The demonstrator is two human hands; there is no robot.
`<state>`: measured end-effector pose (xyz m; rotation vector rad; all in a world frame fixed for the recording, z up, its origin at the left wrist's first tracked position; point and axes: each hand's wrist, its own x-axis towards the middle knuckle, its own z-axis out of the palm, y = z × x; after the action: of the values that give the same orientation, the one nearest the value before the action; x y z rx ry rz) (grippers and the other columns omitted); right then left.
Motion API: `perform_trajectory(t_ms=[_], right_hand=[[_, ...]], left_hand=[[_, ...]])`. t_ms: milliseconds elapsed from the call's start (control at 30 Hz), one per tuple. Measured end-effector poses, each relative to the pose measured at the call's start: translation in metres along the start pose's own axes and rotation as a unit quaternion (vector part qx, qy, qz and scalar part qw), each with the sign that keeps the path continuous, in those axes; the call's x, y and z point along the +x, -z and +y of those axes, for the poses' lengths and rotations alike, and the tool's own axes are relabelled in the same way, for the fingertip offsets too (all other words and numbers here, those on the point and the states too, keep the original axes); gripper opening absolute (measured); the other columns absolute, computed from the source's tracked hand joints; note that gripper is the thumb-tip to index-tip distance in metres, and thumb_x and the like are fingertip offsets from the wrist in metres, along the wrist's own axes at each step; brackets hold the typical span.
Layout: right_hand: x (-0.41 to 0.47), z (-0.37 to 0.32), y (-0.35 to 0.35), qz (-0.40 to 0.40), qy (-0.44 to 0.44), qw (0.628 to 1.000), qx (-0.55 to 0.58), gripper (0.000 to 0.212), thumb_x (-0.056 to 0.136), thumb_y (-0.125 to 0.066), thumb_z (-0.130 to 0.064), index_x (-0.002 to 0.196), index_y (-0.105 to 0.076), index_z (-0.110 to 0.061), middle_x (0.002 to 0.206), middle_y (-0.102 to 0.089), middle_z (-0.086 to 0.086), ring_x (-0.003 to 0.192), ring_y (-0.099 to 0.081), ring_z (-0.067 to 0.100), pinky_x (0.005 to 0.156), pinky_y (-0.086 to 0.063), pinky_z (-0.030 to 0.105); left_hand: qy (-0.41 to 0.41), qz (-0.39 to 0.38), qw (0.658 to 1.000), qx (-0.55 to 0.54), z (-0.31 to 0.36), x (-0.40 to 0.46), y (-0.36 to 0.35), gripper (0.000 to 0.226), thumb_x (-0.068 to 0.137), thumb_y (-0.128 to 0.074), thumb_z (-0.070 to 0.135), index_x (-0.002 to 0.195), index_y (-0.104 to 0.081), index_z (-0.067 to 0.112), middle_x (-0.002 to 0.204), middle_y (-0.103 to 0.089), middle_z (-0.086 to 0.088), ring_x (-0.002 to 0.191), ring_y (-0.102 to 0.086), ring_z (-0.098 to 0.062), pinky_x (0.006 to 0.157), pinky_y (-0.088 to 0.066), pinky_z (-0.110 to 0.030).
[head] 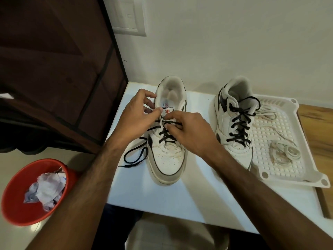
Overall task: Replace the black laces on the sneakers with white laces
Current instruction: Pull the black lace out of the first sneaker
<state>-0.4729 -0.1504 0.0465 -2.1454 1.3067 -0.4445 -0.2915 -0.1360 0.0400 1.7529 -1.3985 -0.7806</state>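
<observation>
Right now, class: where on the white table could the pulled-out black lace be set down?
Bare patches: the near strip of the white table in front of the left sneaker, and the gap between it and the right sneaker. Crowded: the table's left edge, where a loose black lace trails, and the white tray, holding white laces.

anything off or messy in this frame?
Mostly expected mid-job mess. The near sneaker is half unlaced: one black lace end trails loose across the white table toward its left edge. The white laces lie in a tangled heap in the tray. Nothing looks spilled or broken.
</observation>
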Motion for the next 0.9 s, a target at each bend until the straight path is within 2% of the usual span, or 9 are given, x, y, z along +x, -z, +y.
perform_trajectory(t_ms=[100, 233, 300, 367, 467, 633, 733, 800, 900], right_hand=[[-0.001, -0.002, -0.007, 0.026, 0.002, 1.0, -0.012, 0.016, 0.096, -0.061, -0.029, 0.108, -0.073, -0.031, 0.092, -0.075, -0.01, 0.084, -0.07, 0.013, 0.077, -0.057, 0.037], [0.006, 0.008, 0.009, 0.017, -0.016, 0.987, 0.157, 0.008, 0.088, -0.071, -0.019, 0.088, -0.077, -0.023, 0.083, -0.072, -0.011, 0.079, -0.067, 0.008, 0.079, -0.056, 0.037], [0.01, 0.015, 0.024, 0.049, -0.032, 0.96, 0.273, 0.009, 0.081, -0.068, -0.012, 0.073, -0.071, -0.01, 0.076, -0.065, -0.006, 0.073, -0.061, 0.012, 0.072, -0.048, 0.03], [0.012, 0.023, 0.036, 0.107, -0.048, 0.902, 0.415, 0.014, 0.072, -0.055, -0.01, 0.064, -0.055, 0.001, 0.07, -0.055, 0.001, 0.069, -0.053, 0.015, 0.067, -0.039, 0.029], [0.011, 0.034, 0.051, 0.07, -0.029, 0.867, 0.492, 0.013, 0.066, -0.044, -0.007, 0.056, -0.051, -0.009, 0.073, -0.06, 0.004, 0.082, -0.051, 0.027, 0.069, -0.039, 0.03], [0.002, 0.037, 0.066, -0.17, 0.019, 0.952, 0.255, 0.023, 0.075, -0.049, -0.011, 0.077, -0.057, 0.01, 0.076, -0.068, 0.012, 0.075, -0.063, 0.018, 0.072, -0.046, 0.03], [-0.006, 0.033, 0.066, -0.28, 0.017, 0.958, 0.06, 0.02, 0.083, -0.052, -0.018, 0.08, -0.071, -0.01, 0.075, -0.071, -0.007, 0.071, -0.059, 0.015, 0.071, -0.049, 0.039], [-0.011, 0.034, 0.064, -0.289, 0.014, 0.957, -0.018, 0.026, 0.085, -0.053, -0.012, 0.081, -0.076, -0.023, 0.084, -0.071, -0.012, 0.078, -0.064, 0.013, 0.079, -0.056, 0.04], [-0.011, 0.03, 0.058, -0.185, 0.02, 0.981, -0.057, 0.038, 0.075, -0.05, -0.007, 0.084, -0.076, -0.032, 0.096, -0.068, -0.011, 0.088, -0.065, 0.011, 0.081, -0.056, 0.044]], left_hand=[[-0.001, -0.001, 1.0, -0.001, 0.0, 0.0, 0.0, 0.036, 0.094, -0.069, 0.033, 0.125, -0.053, 0.026, 0.101, -0.059, 0.013, 0.091, -0.064, -0.006, 0.074, -0.05, -0.023], [-0.001, 0.003, 1.0, -0.007, 0.0, -0.001, 0.0, 0.035, 0.094, -0.07, 0.032, 0.123, -0.054, 0.026, 0.099, -0.059, 0.014, 0.088, -0.064, -0.006, 0.074, -0.05, -0.023], [0.001, 0.001, 1.0, -0.006, 0.001, 0.0, 0.001, 0.034, 0.094, -0.07, 0.031, 0.123, -0.054, 0.026, 0.099, -0.058, 0.014, 0.088, -0.063, -0.006, 0.074, -0.05, -0.023], [0.0, 0.003, 1.0, -0.002, 0.0, 0.001, 0.001, 0.034, 0.094, -0.069, 0.03, 0.124, -0.053, 0.026, 0.1, -0.058, 0.015, 0.088, -0.063, -0.005, 0.076, -0.051, -0.025], [-0.002, 0.004, 1.0, 0.004, -0.002, 0.001, 0.001, 0.034, 0.094, -0.068, 0.03, 0.124, -0.053, 0.027, 0.101, -0.058, 0.015, 0.089, -0.063, -0.004, 0.076, -0.05, -0.025], [-0.038, -0.002, 0.999, 0.017, -0.005, 0.001, -0.003, 0.045, 0.093, -0.071, 0.035, 0.131, -0.047, 0.03, 0.11, -0.053, 0.012, 0.09, -0.062, -0.003, 0.073, -0.048, -0.023], [-0.106, -0.003, 0.992, 0.062, -0.005, -0.001, 0.002, 0.049, 0.091, -0.073, 0.033, 0.133, -0.047, 0.031, 0.116, -0.042, 0.01, 0.095, -0.055, -0.005, 0.077, -0.045, -0.022], [-0.17, -0.018, 0.979, 0.111, -0.003, -0.001, 0.005, 0.036, 0.089, -0.07, 0.034, 0.123, -0.056, 0.031, 0.11, -0.038, 0.013, 0.097, -0.048, -0.004, 0.085, -0.044, -0.026], [-0.224, -0.061, 0.952, 0.2, -0.002, -0.003, 0.006, 0.019, 0.085, -0.067, 0.03, 0.103, -0.067, 0.033, 0.101, -0.035, 0.014, 0.097, -0.041, -0.007, 0.089, -0.042, -0.039]])
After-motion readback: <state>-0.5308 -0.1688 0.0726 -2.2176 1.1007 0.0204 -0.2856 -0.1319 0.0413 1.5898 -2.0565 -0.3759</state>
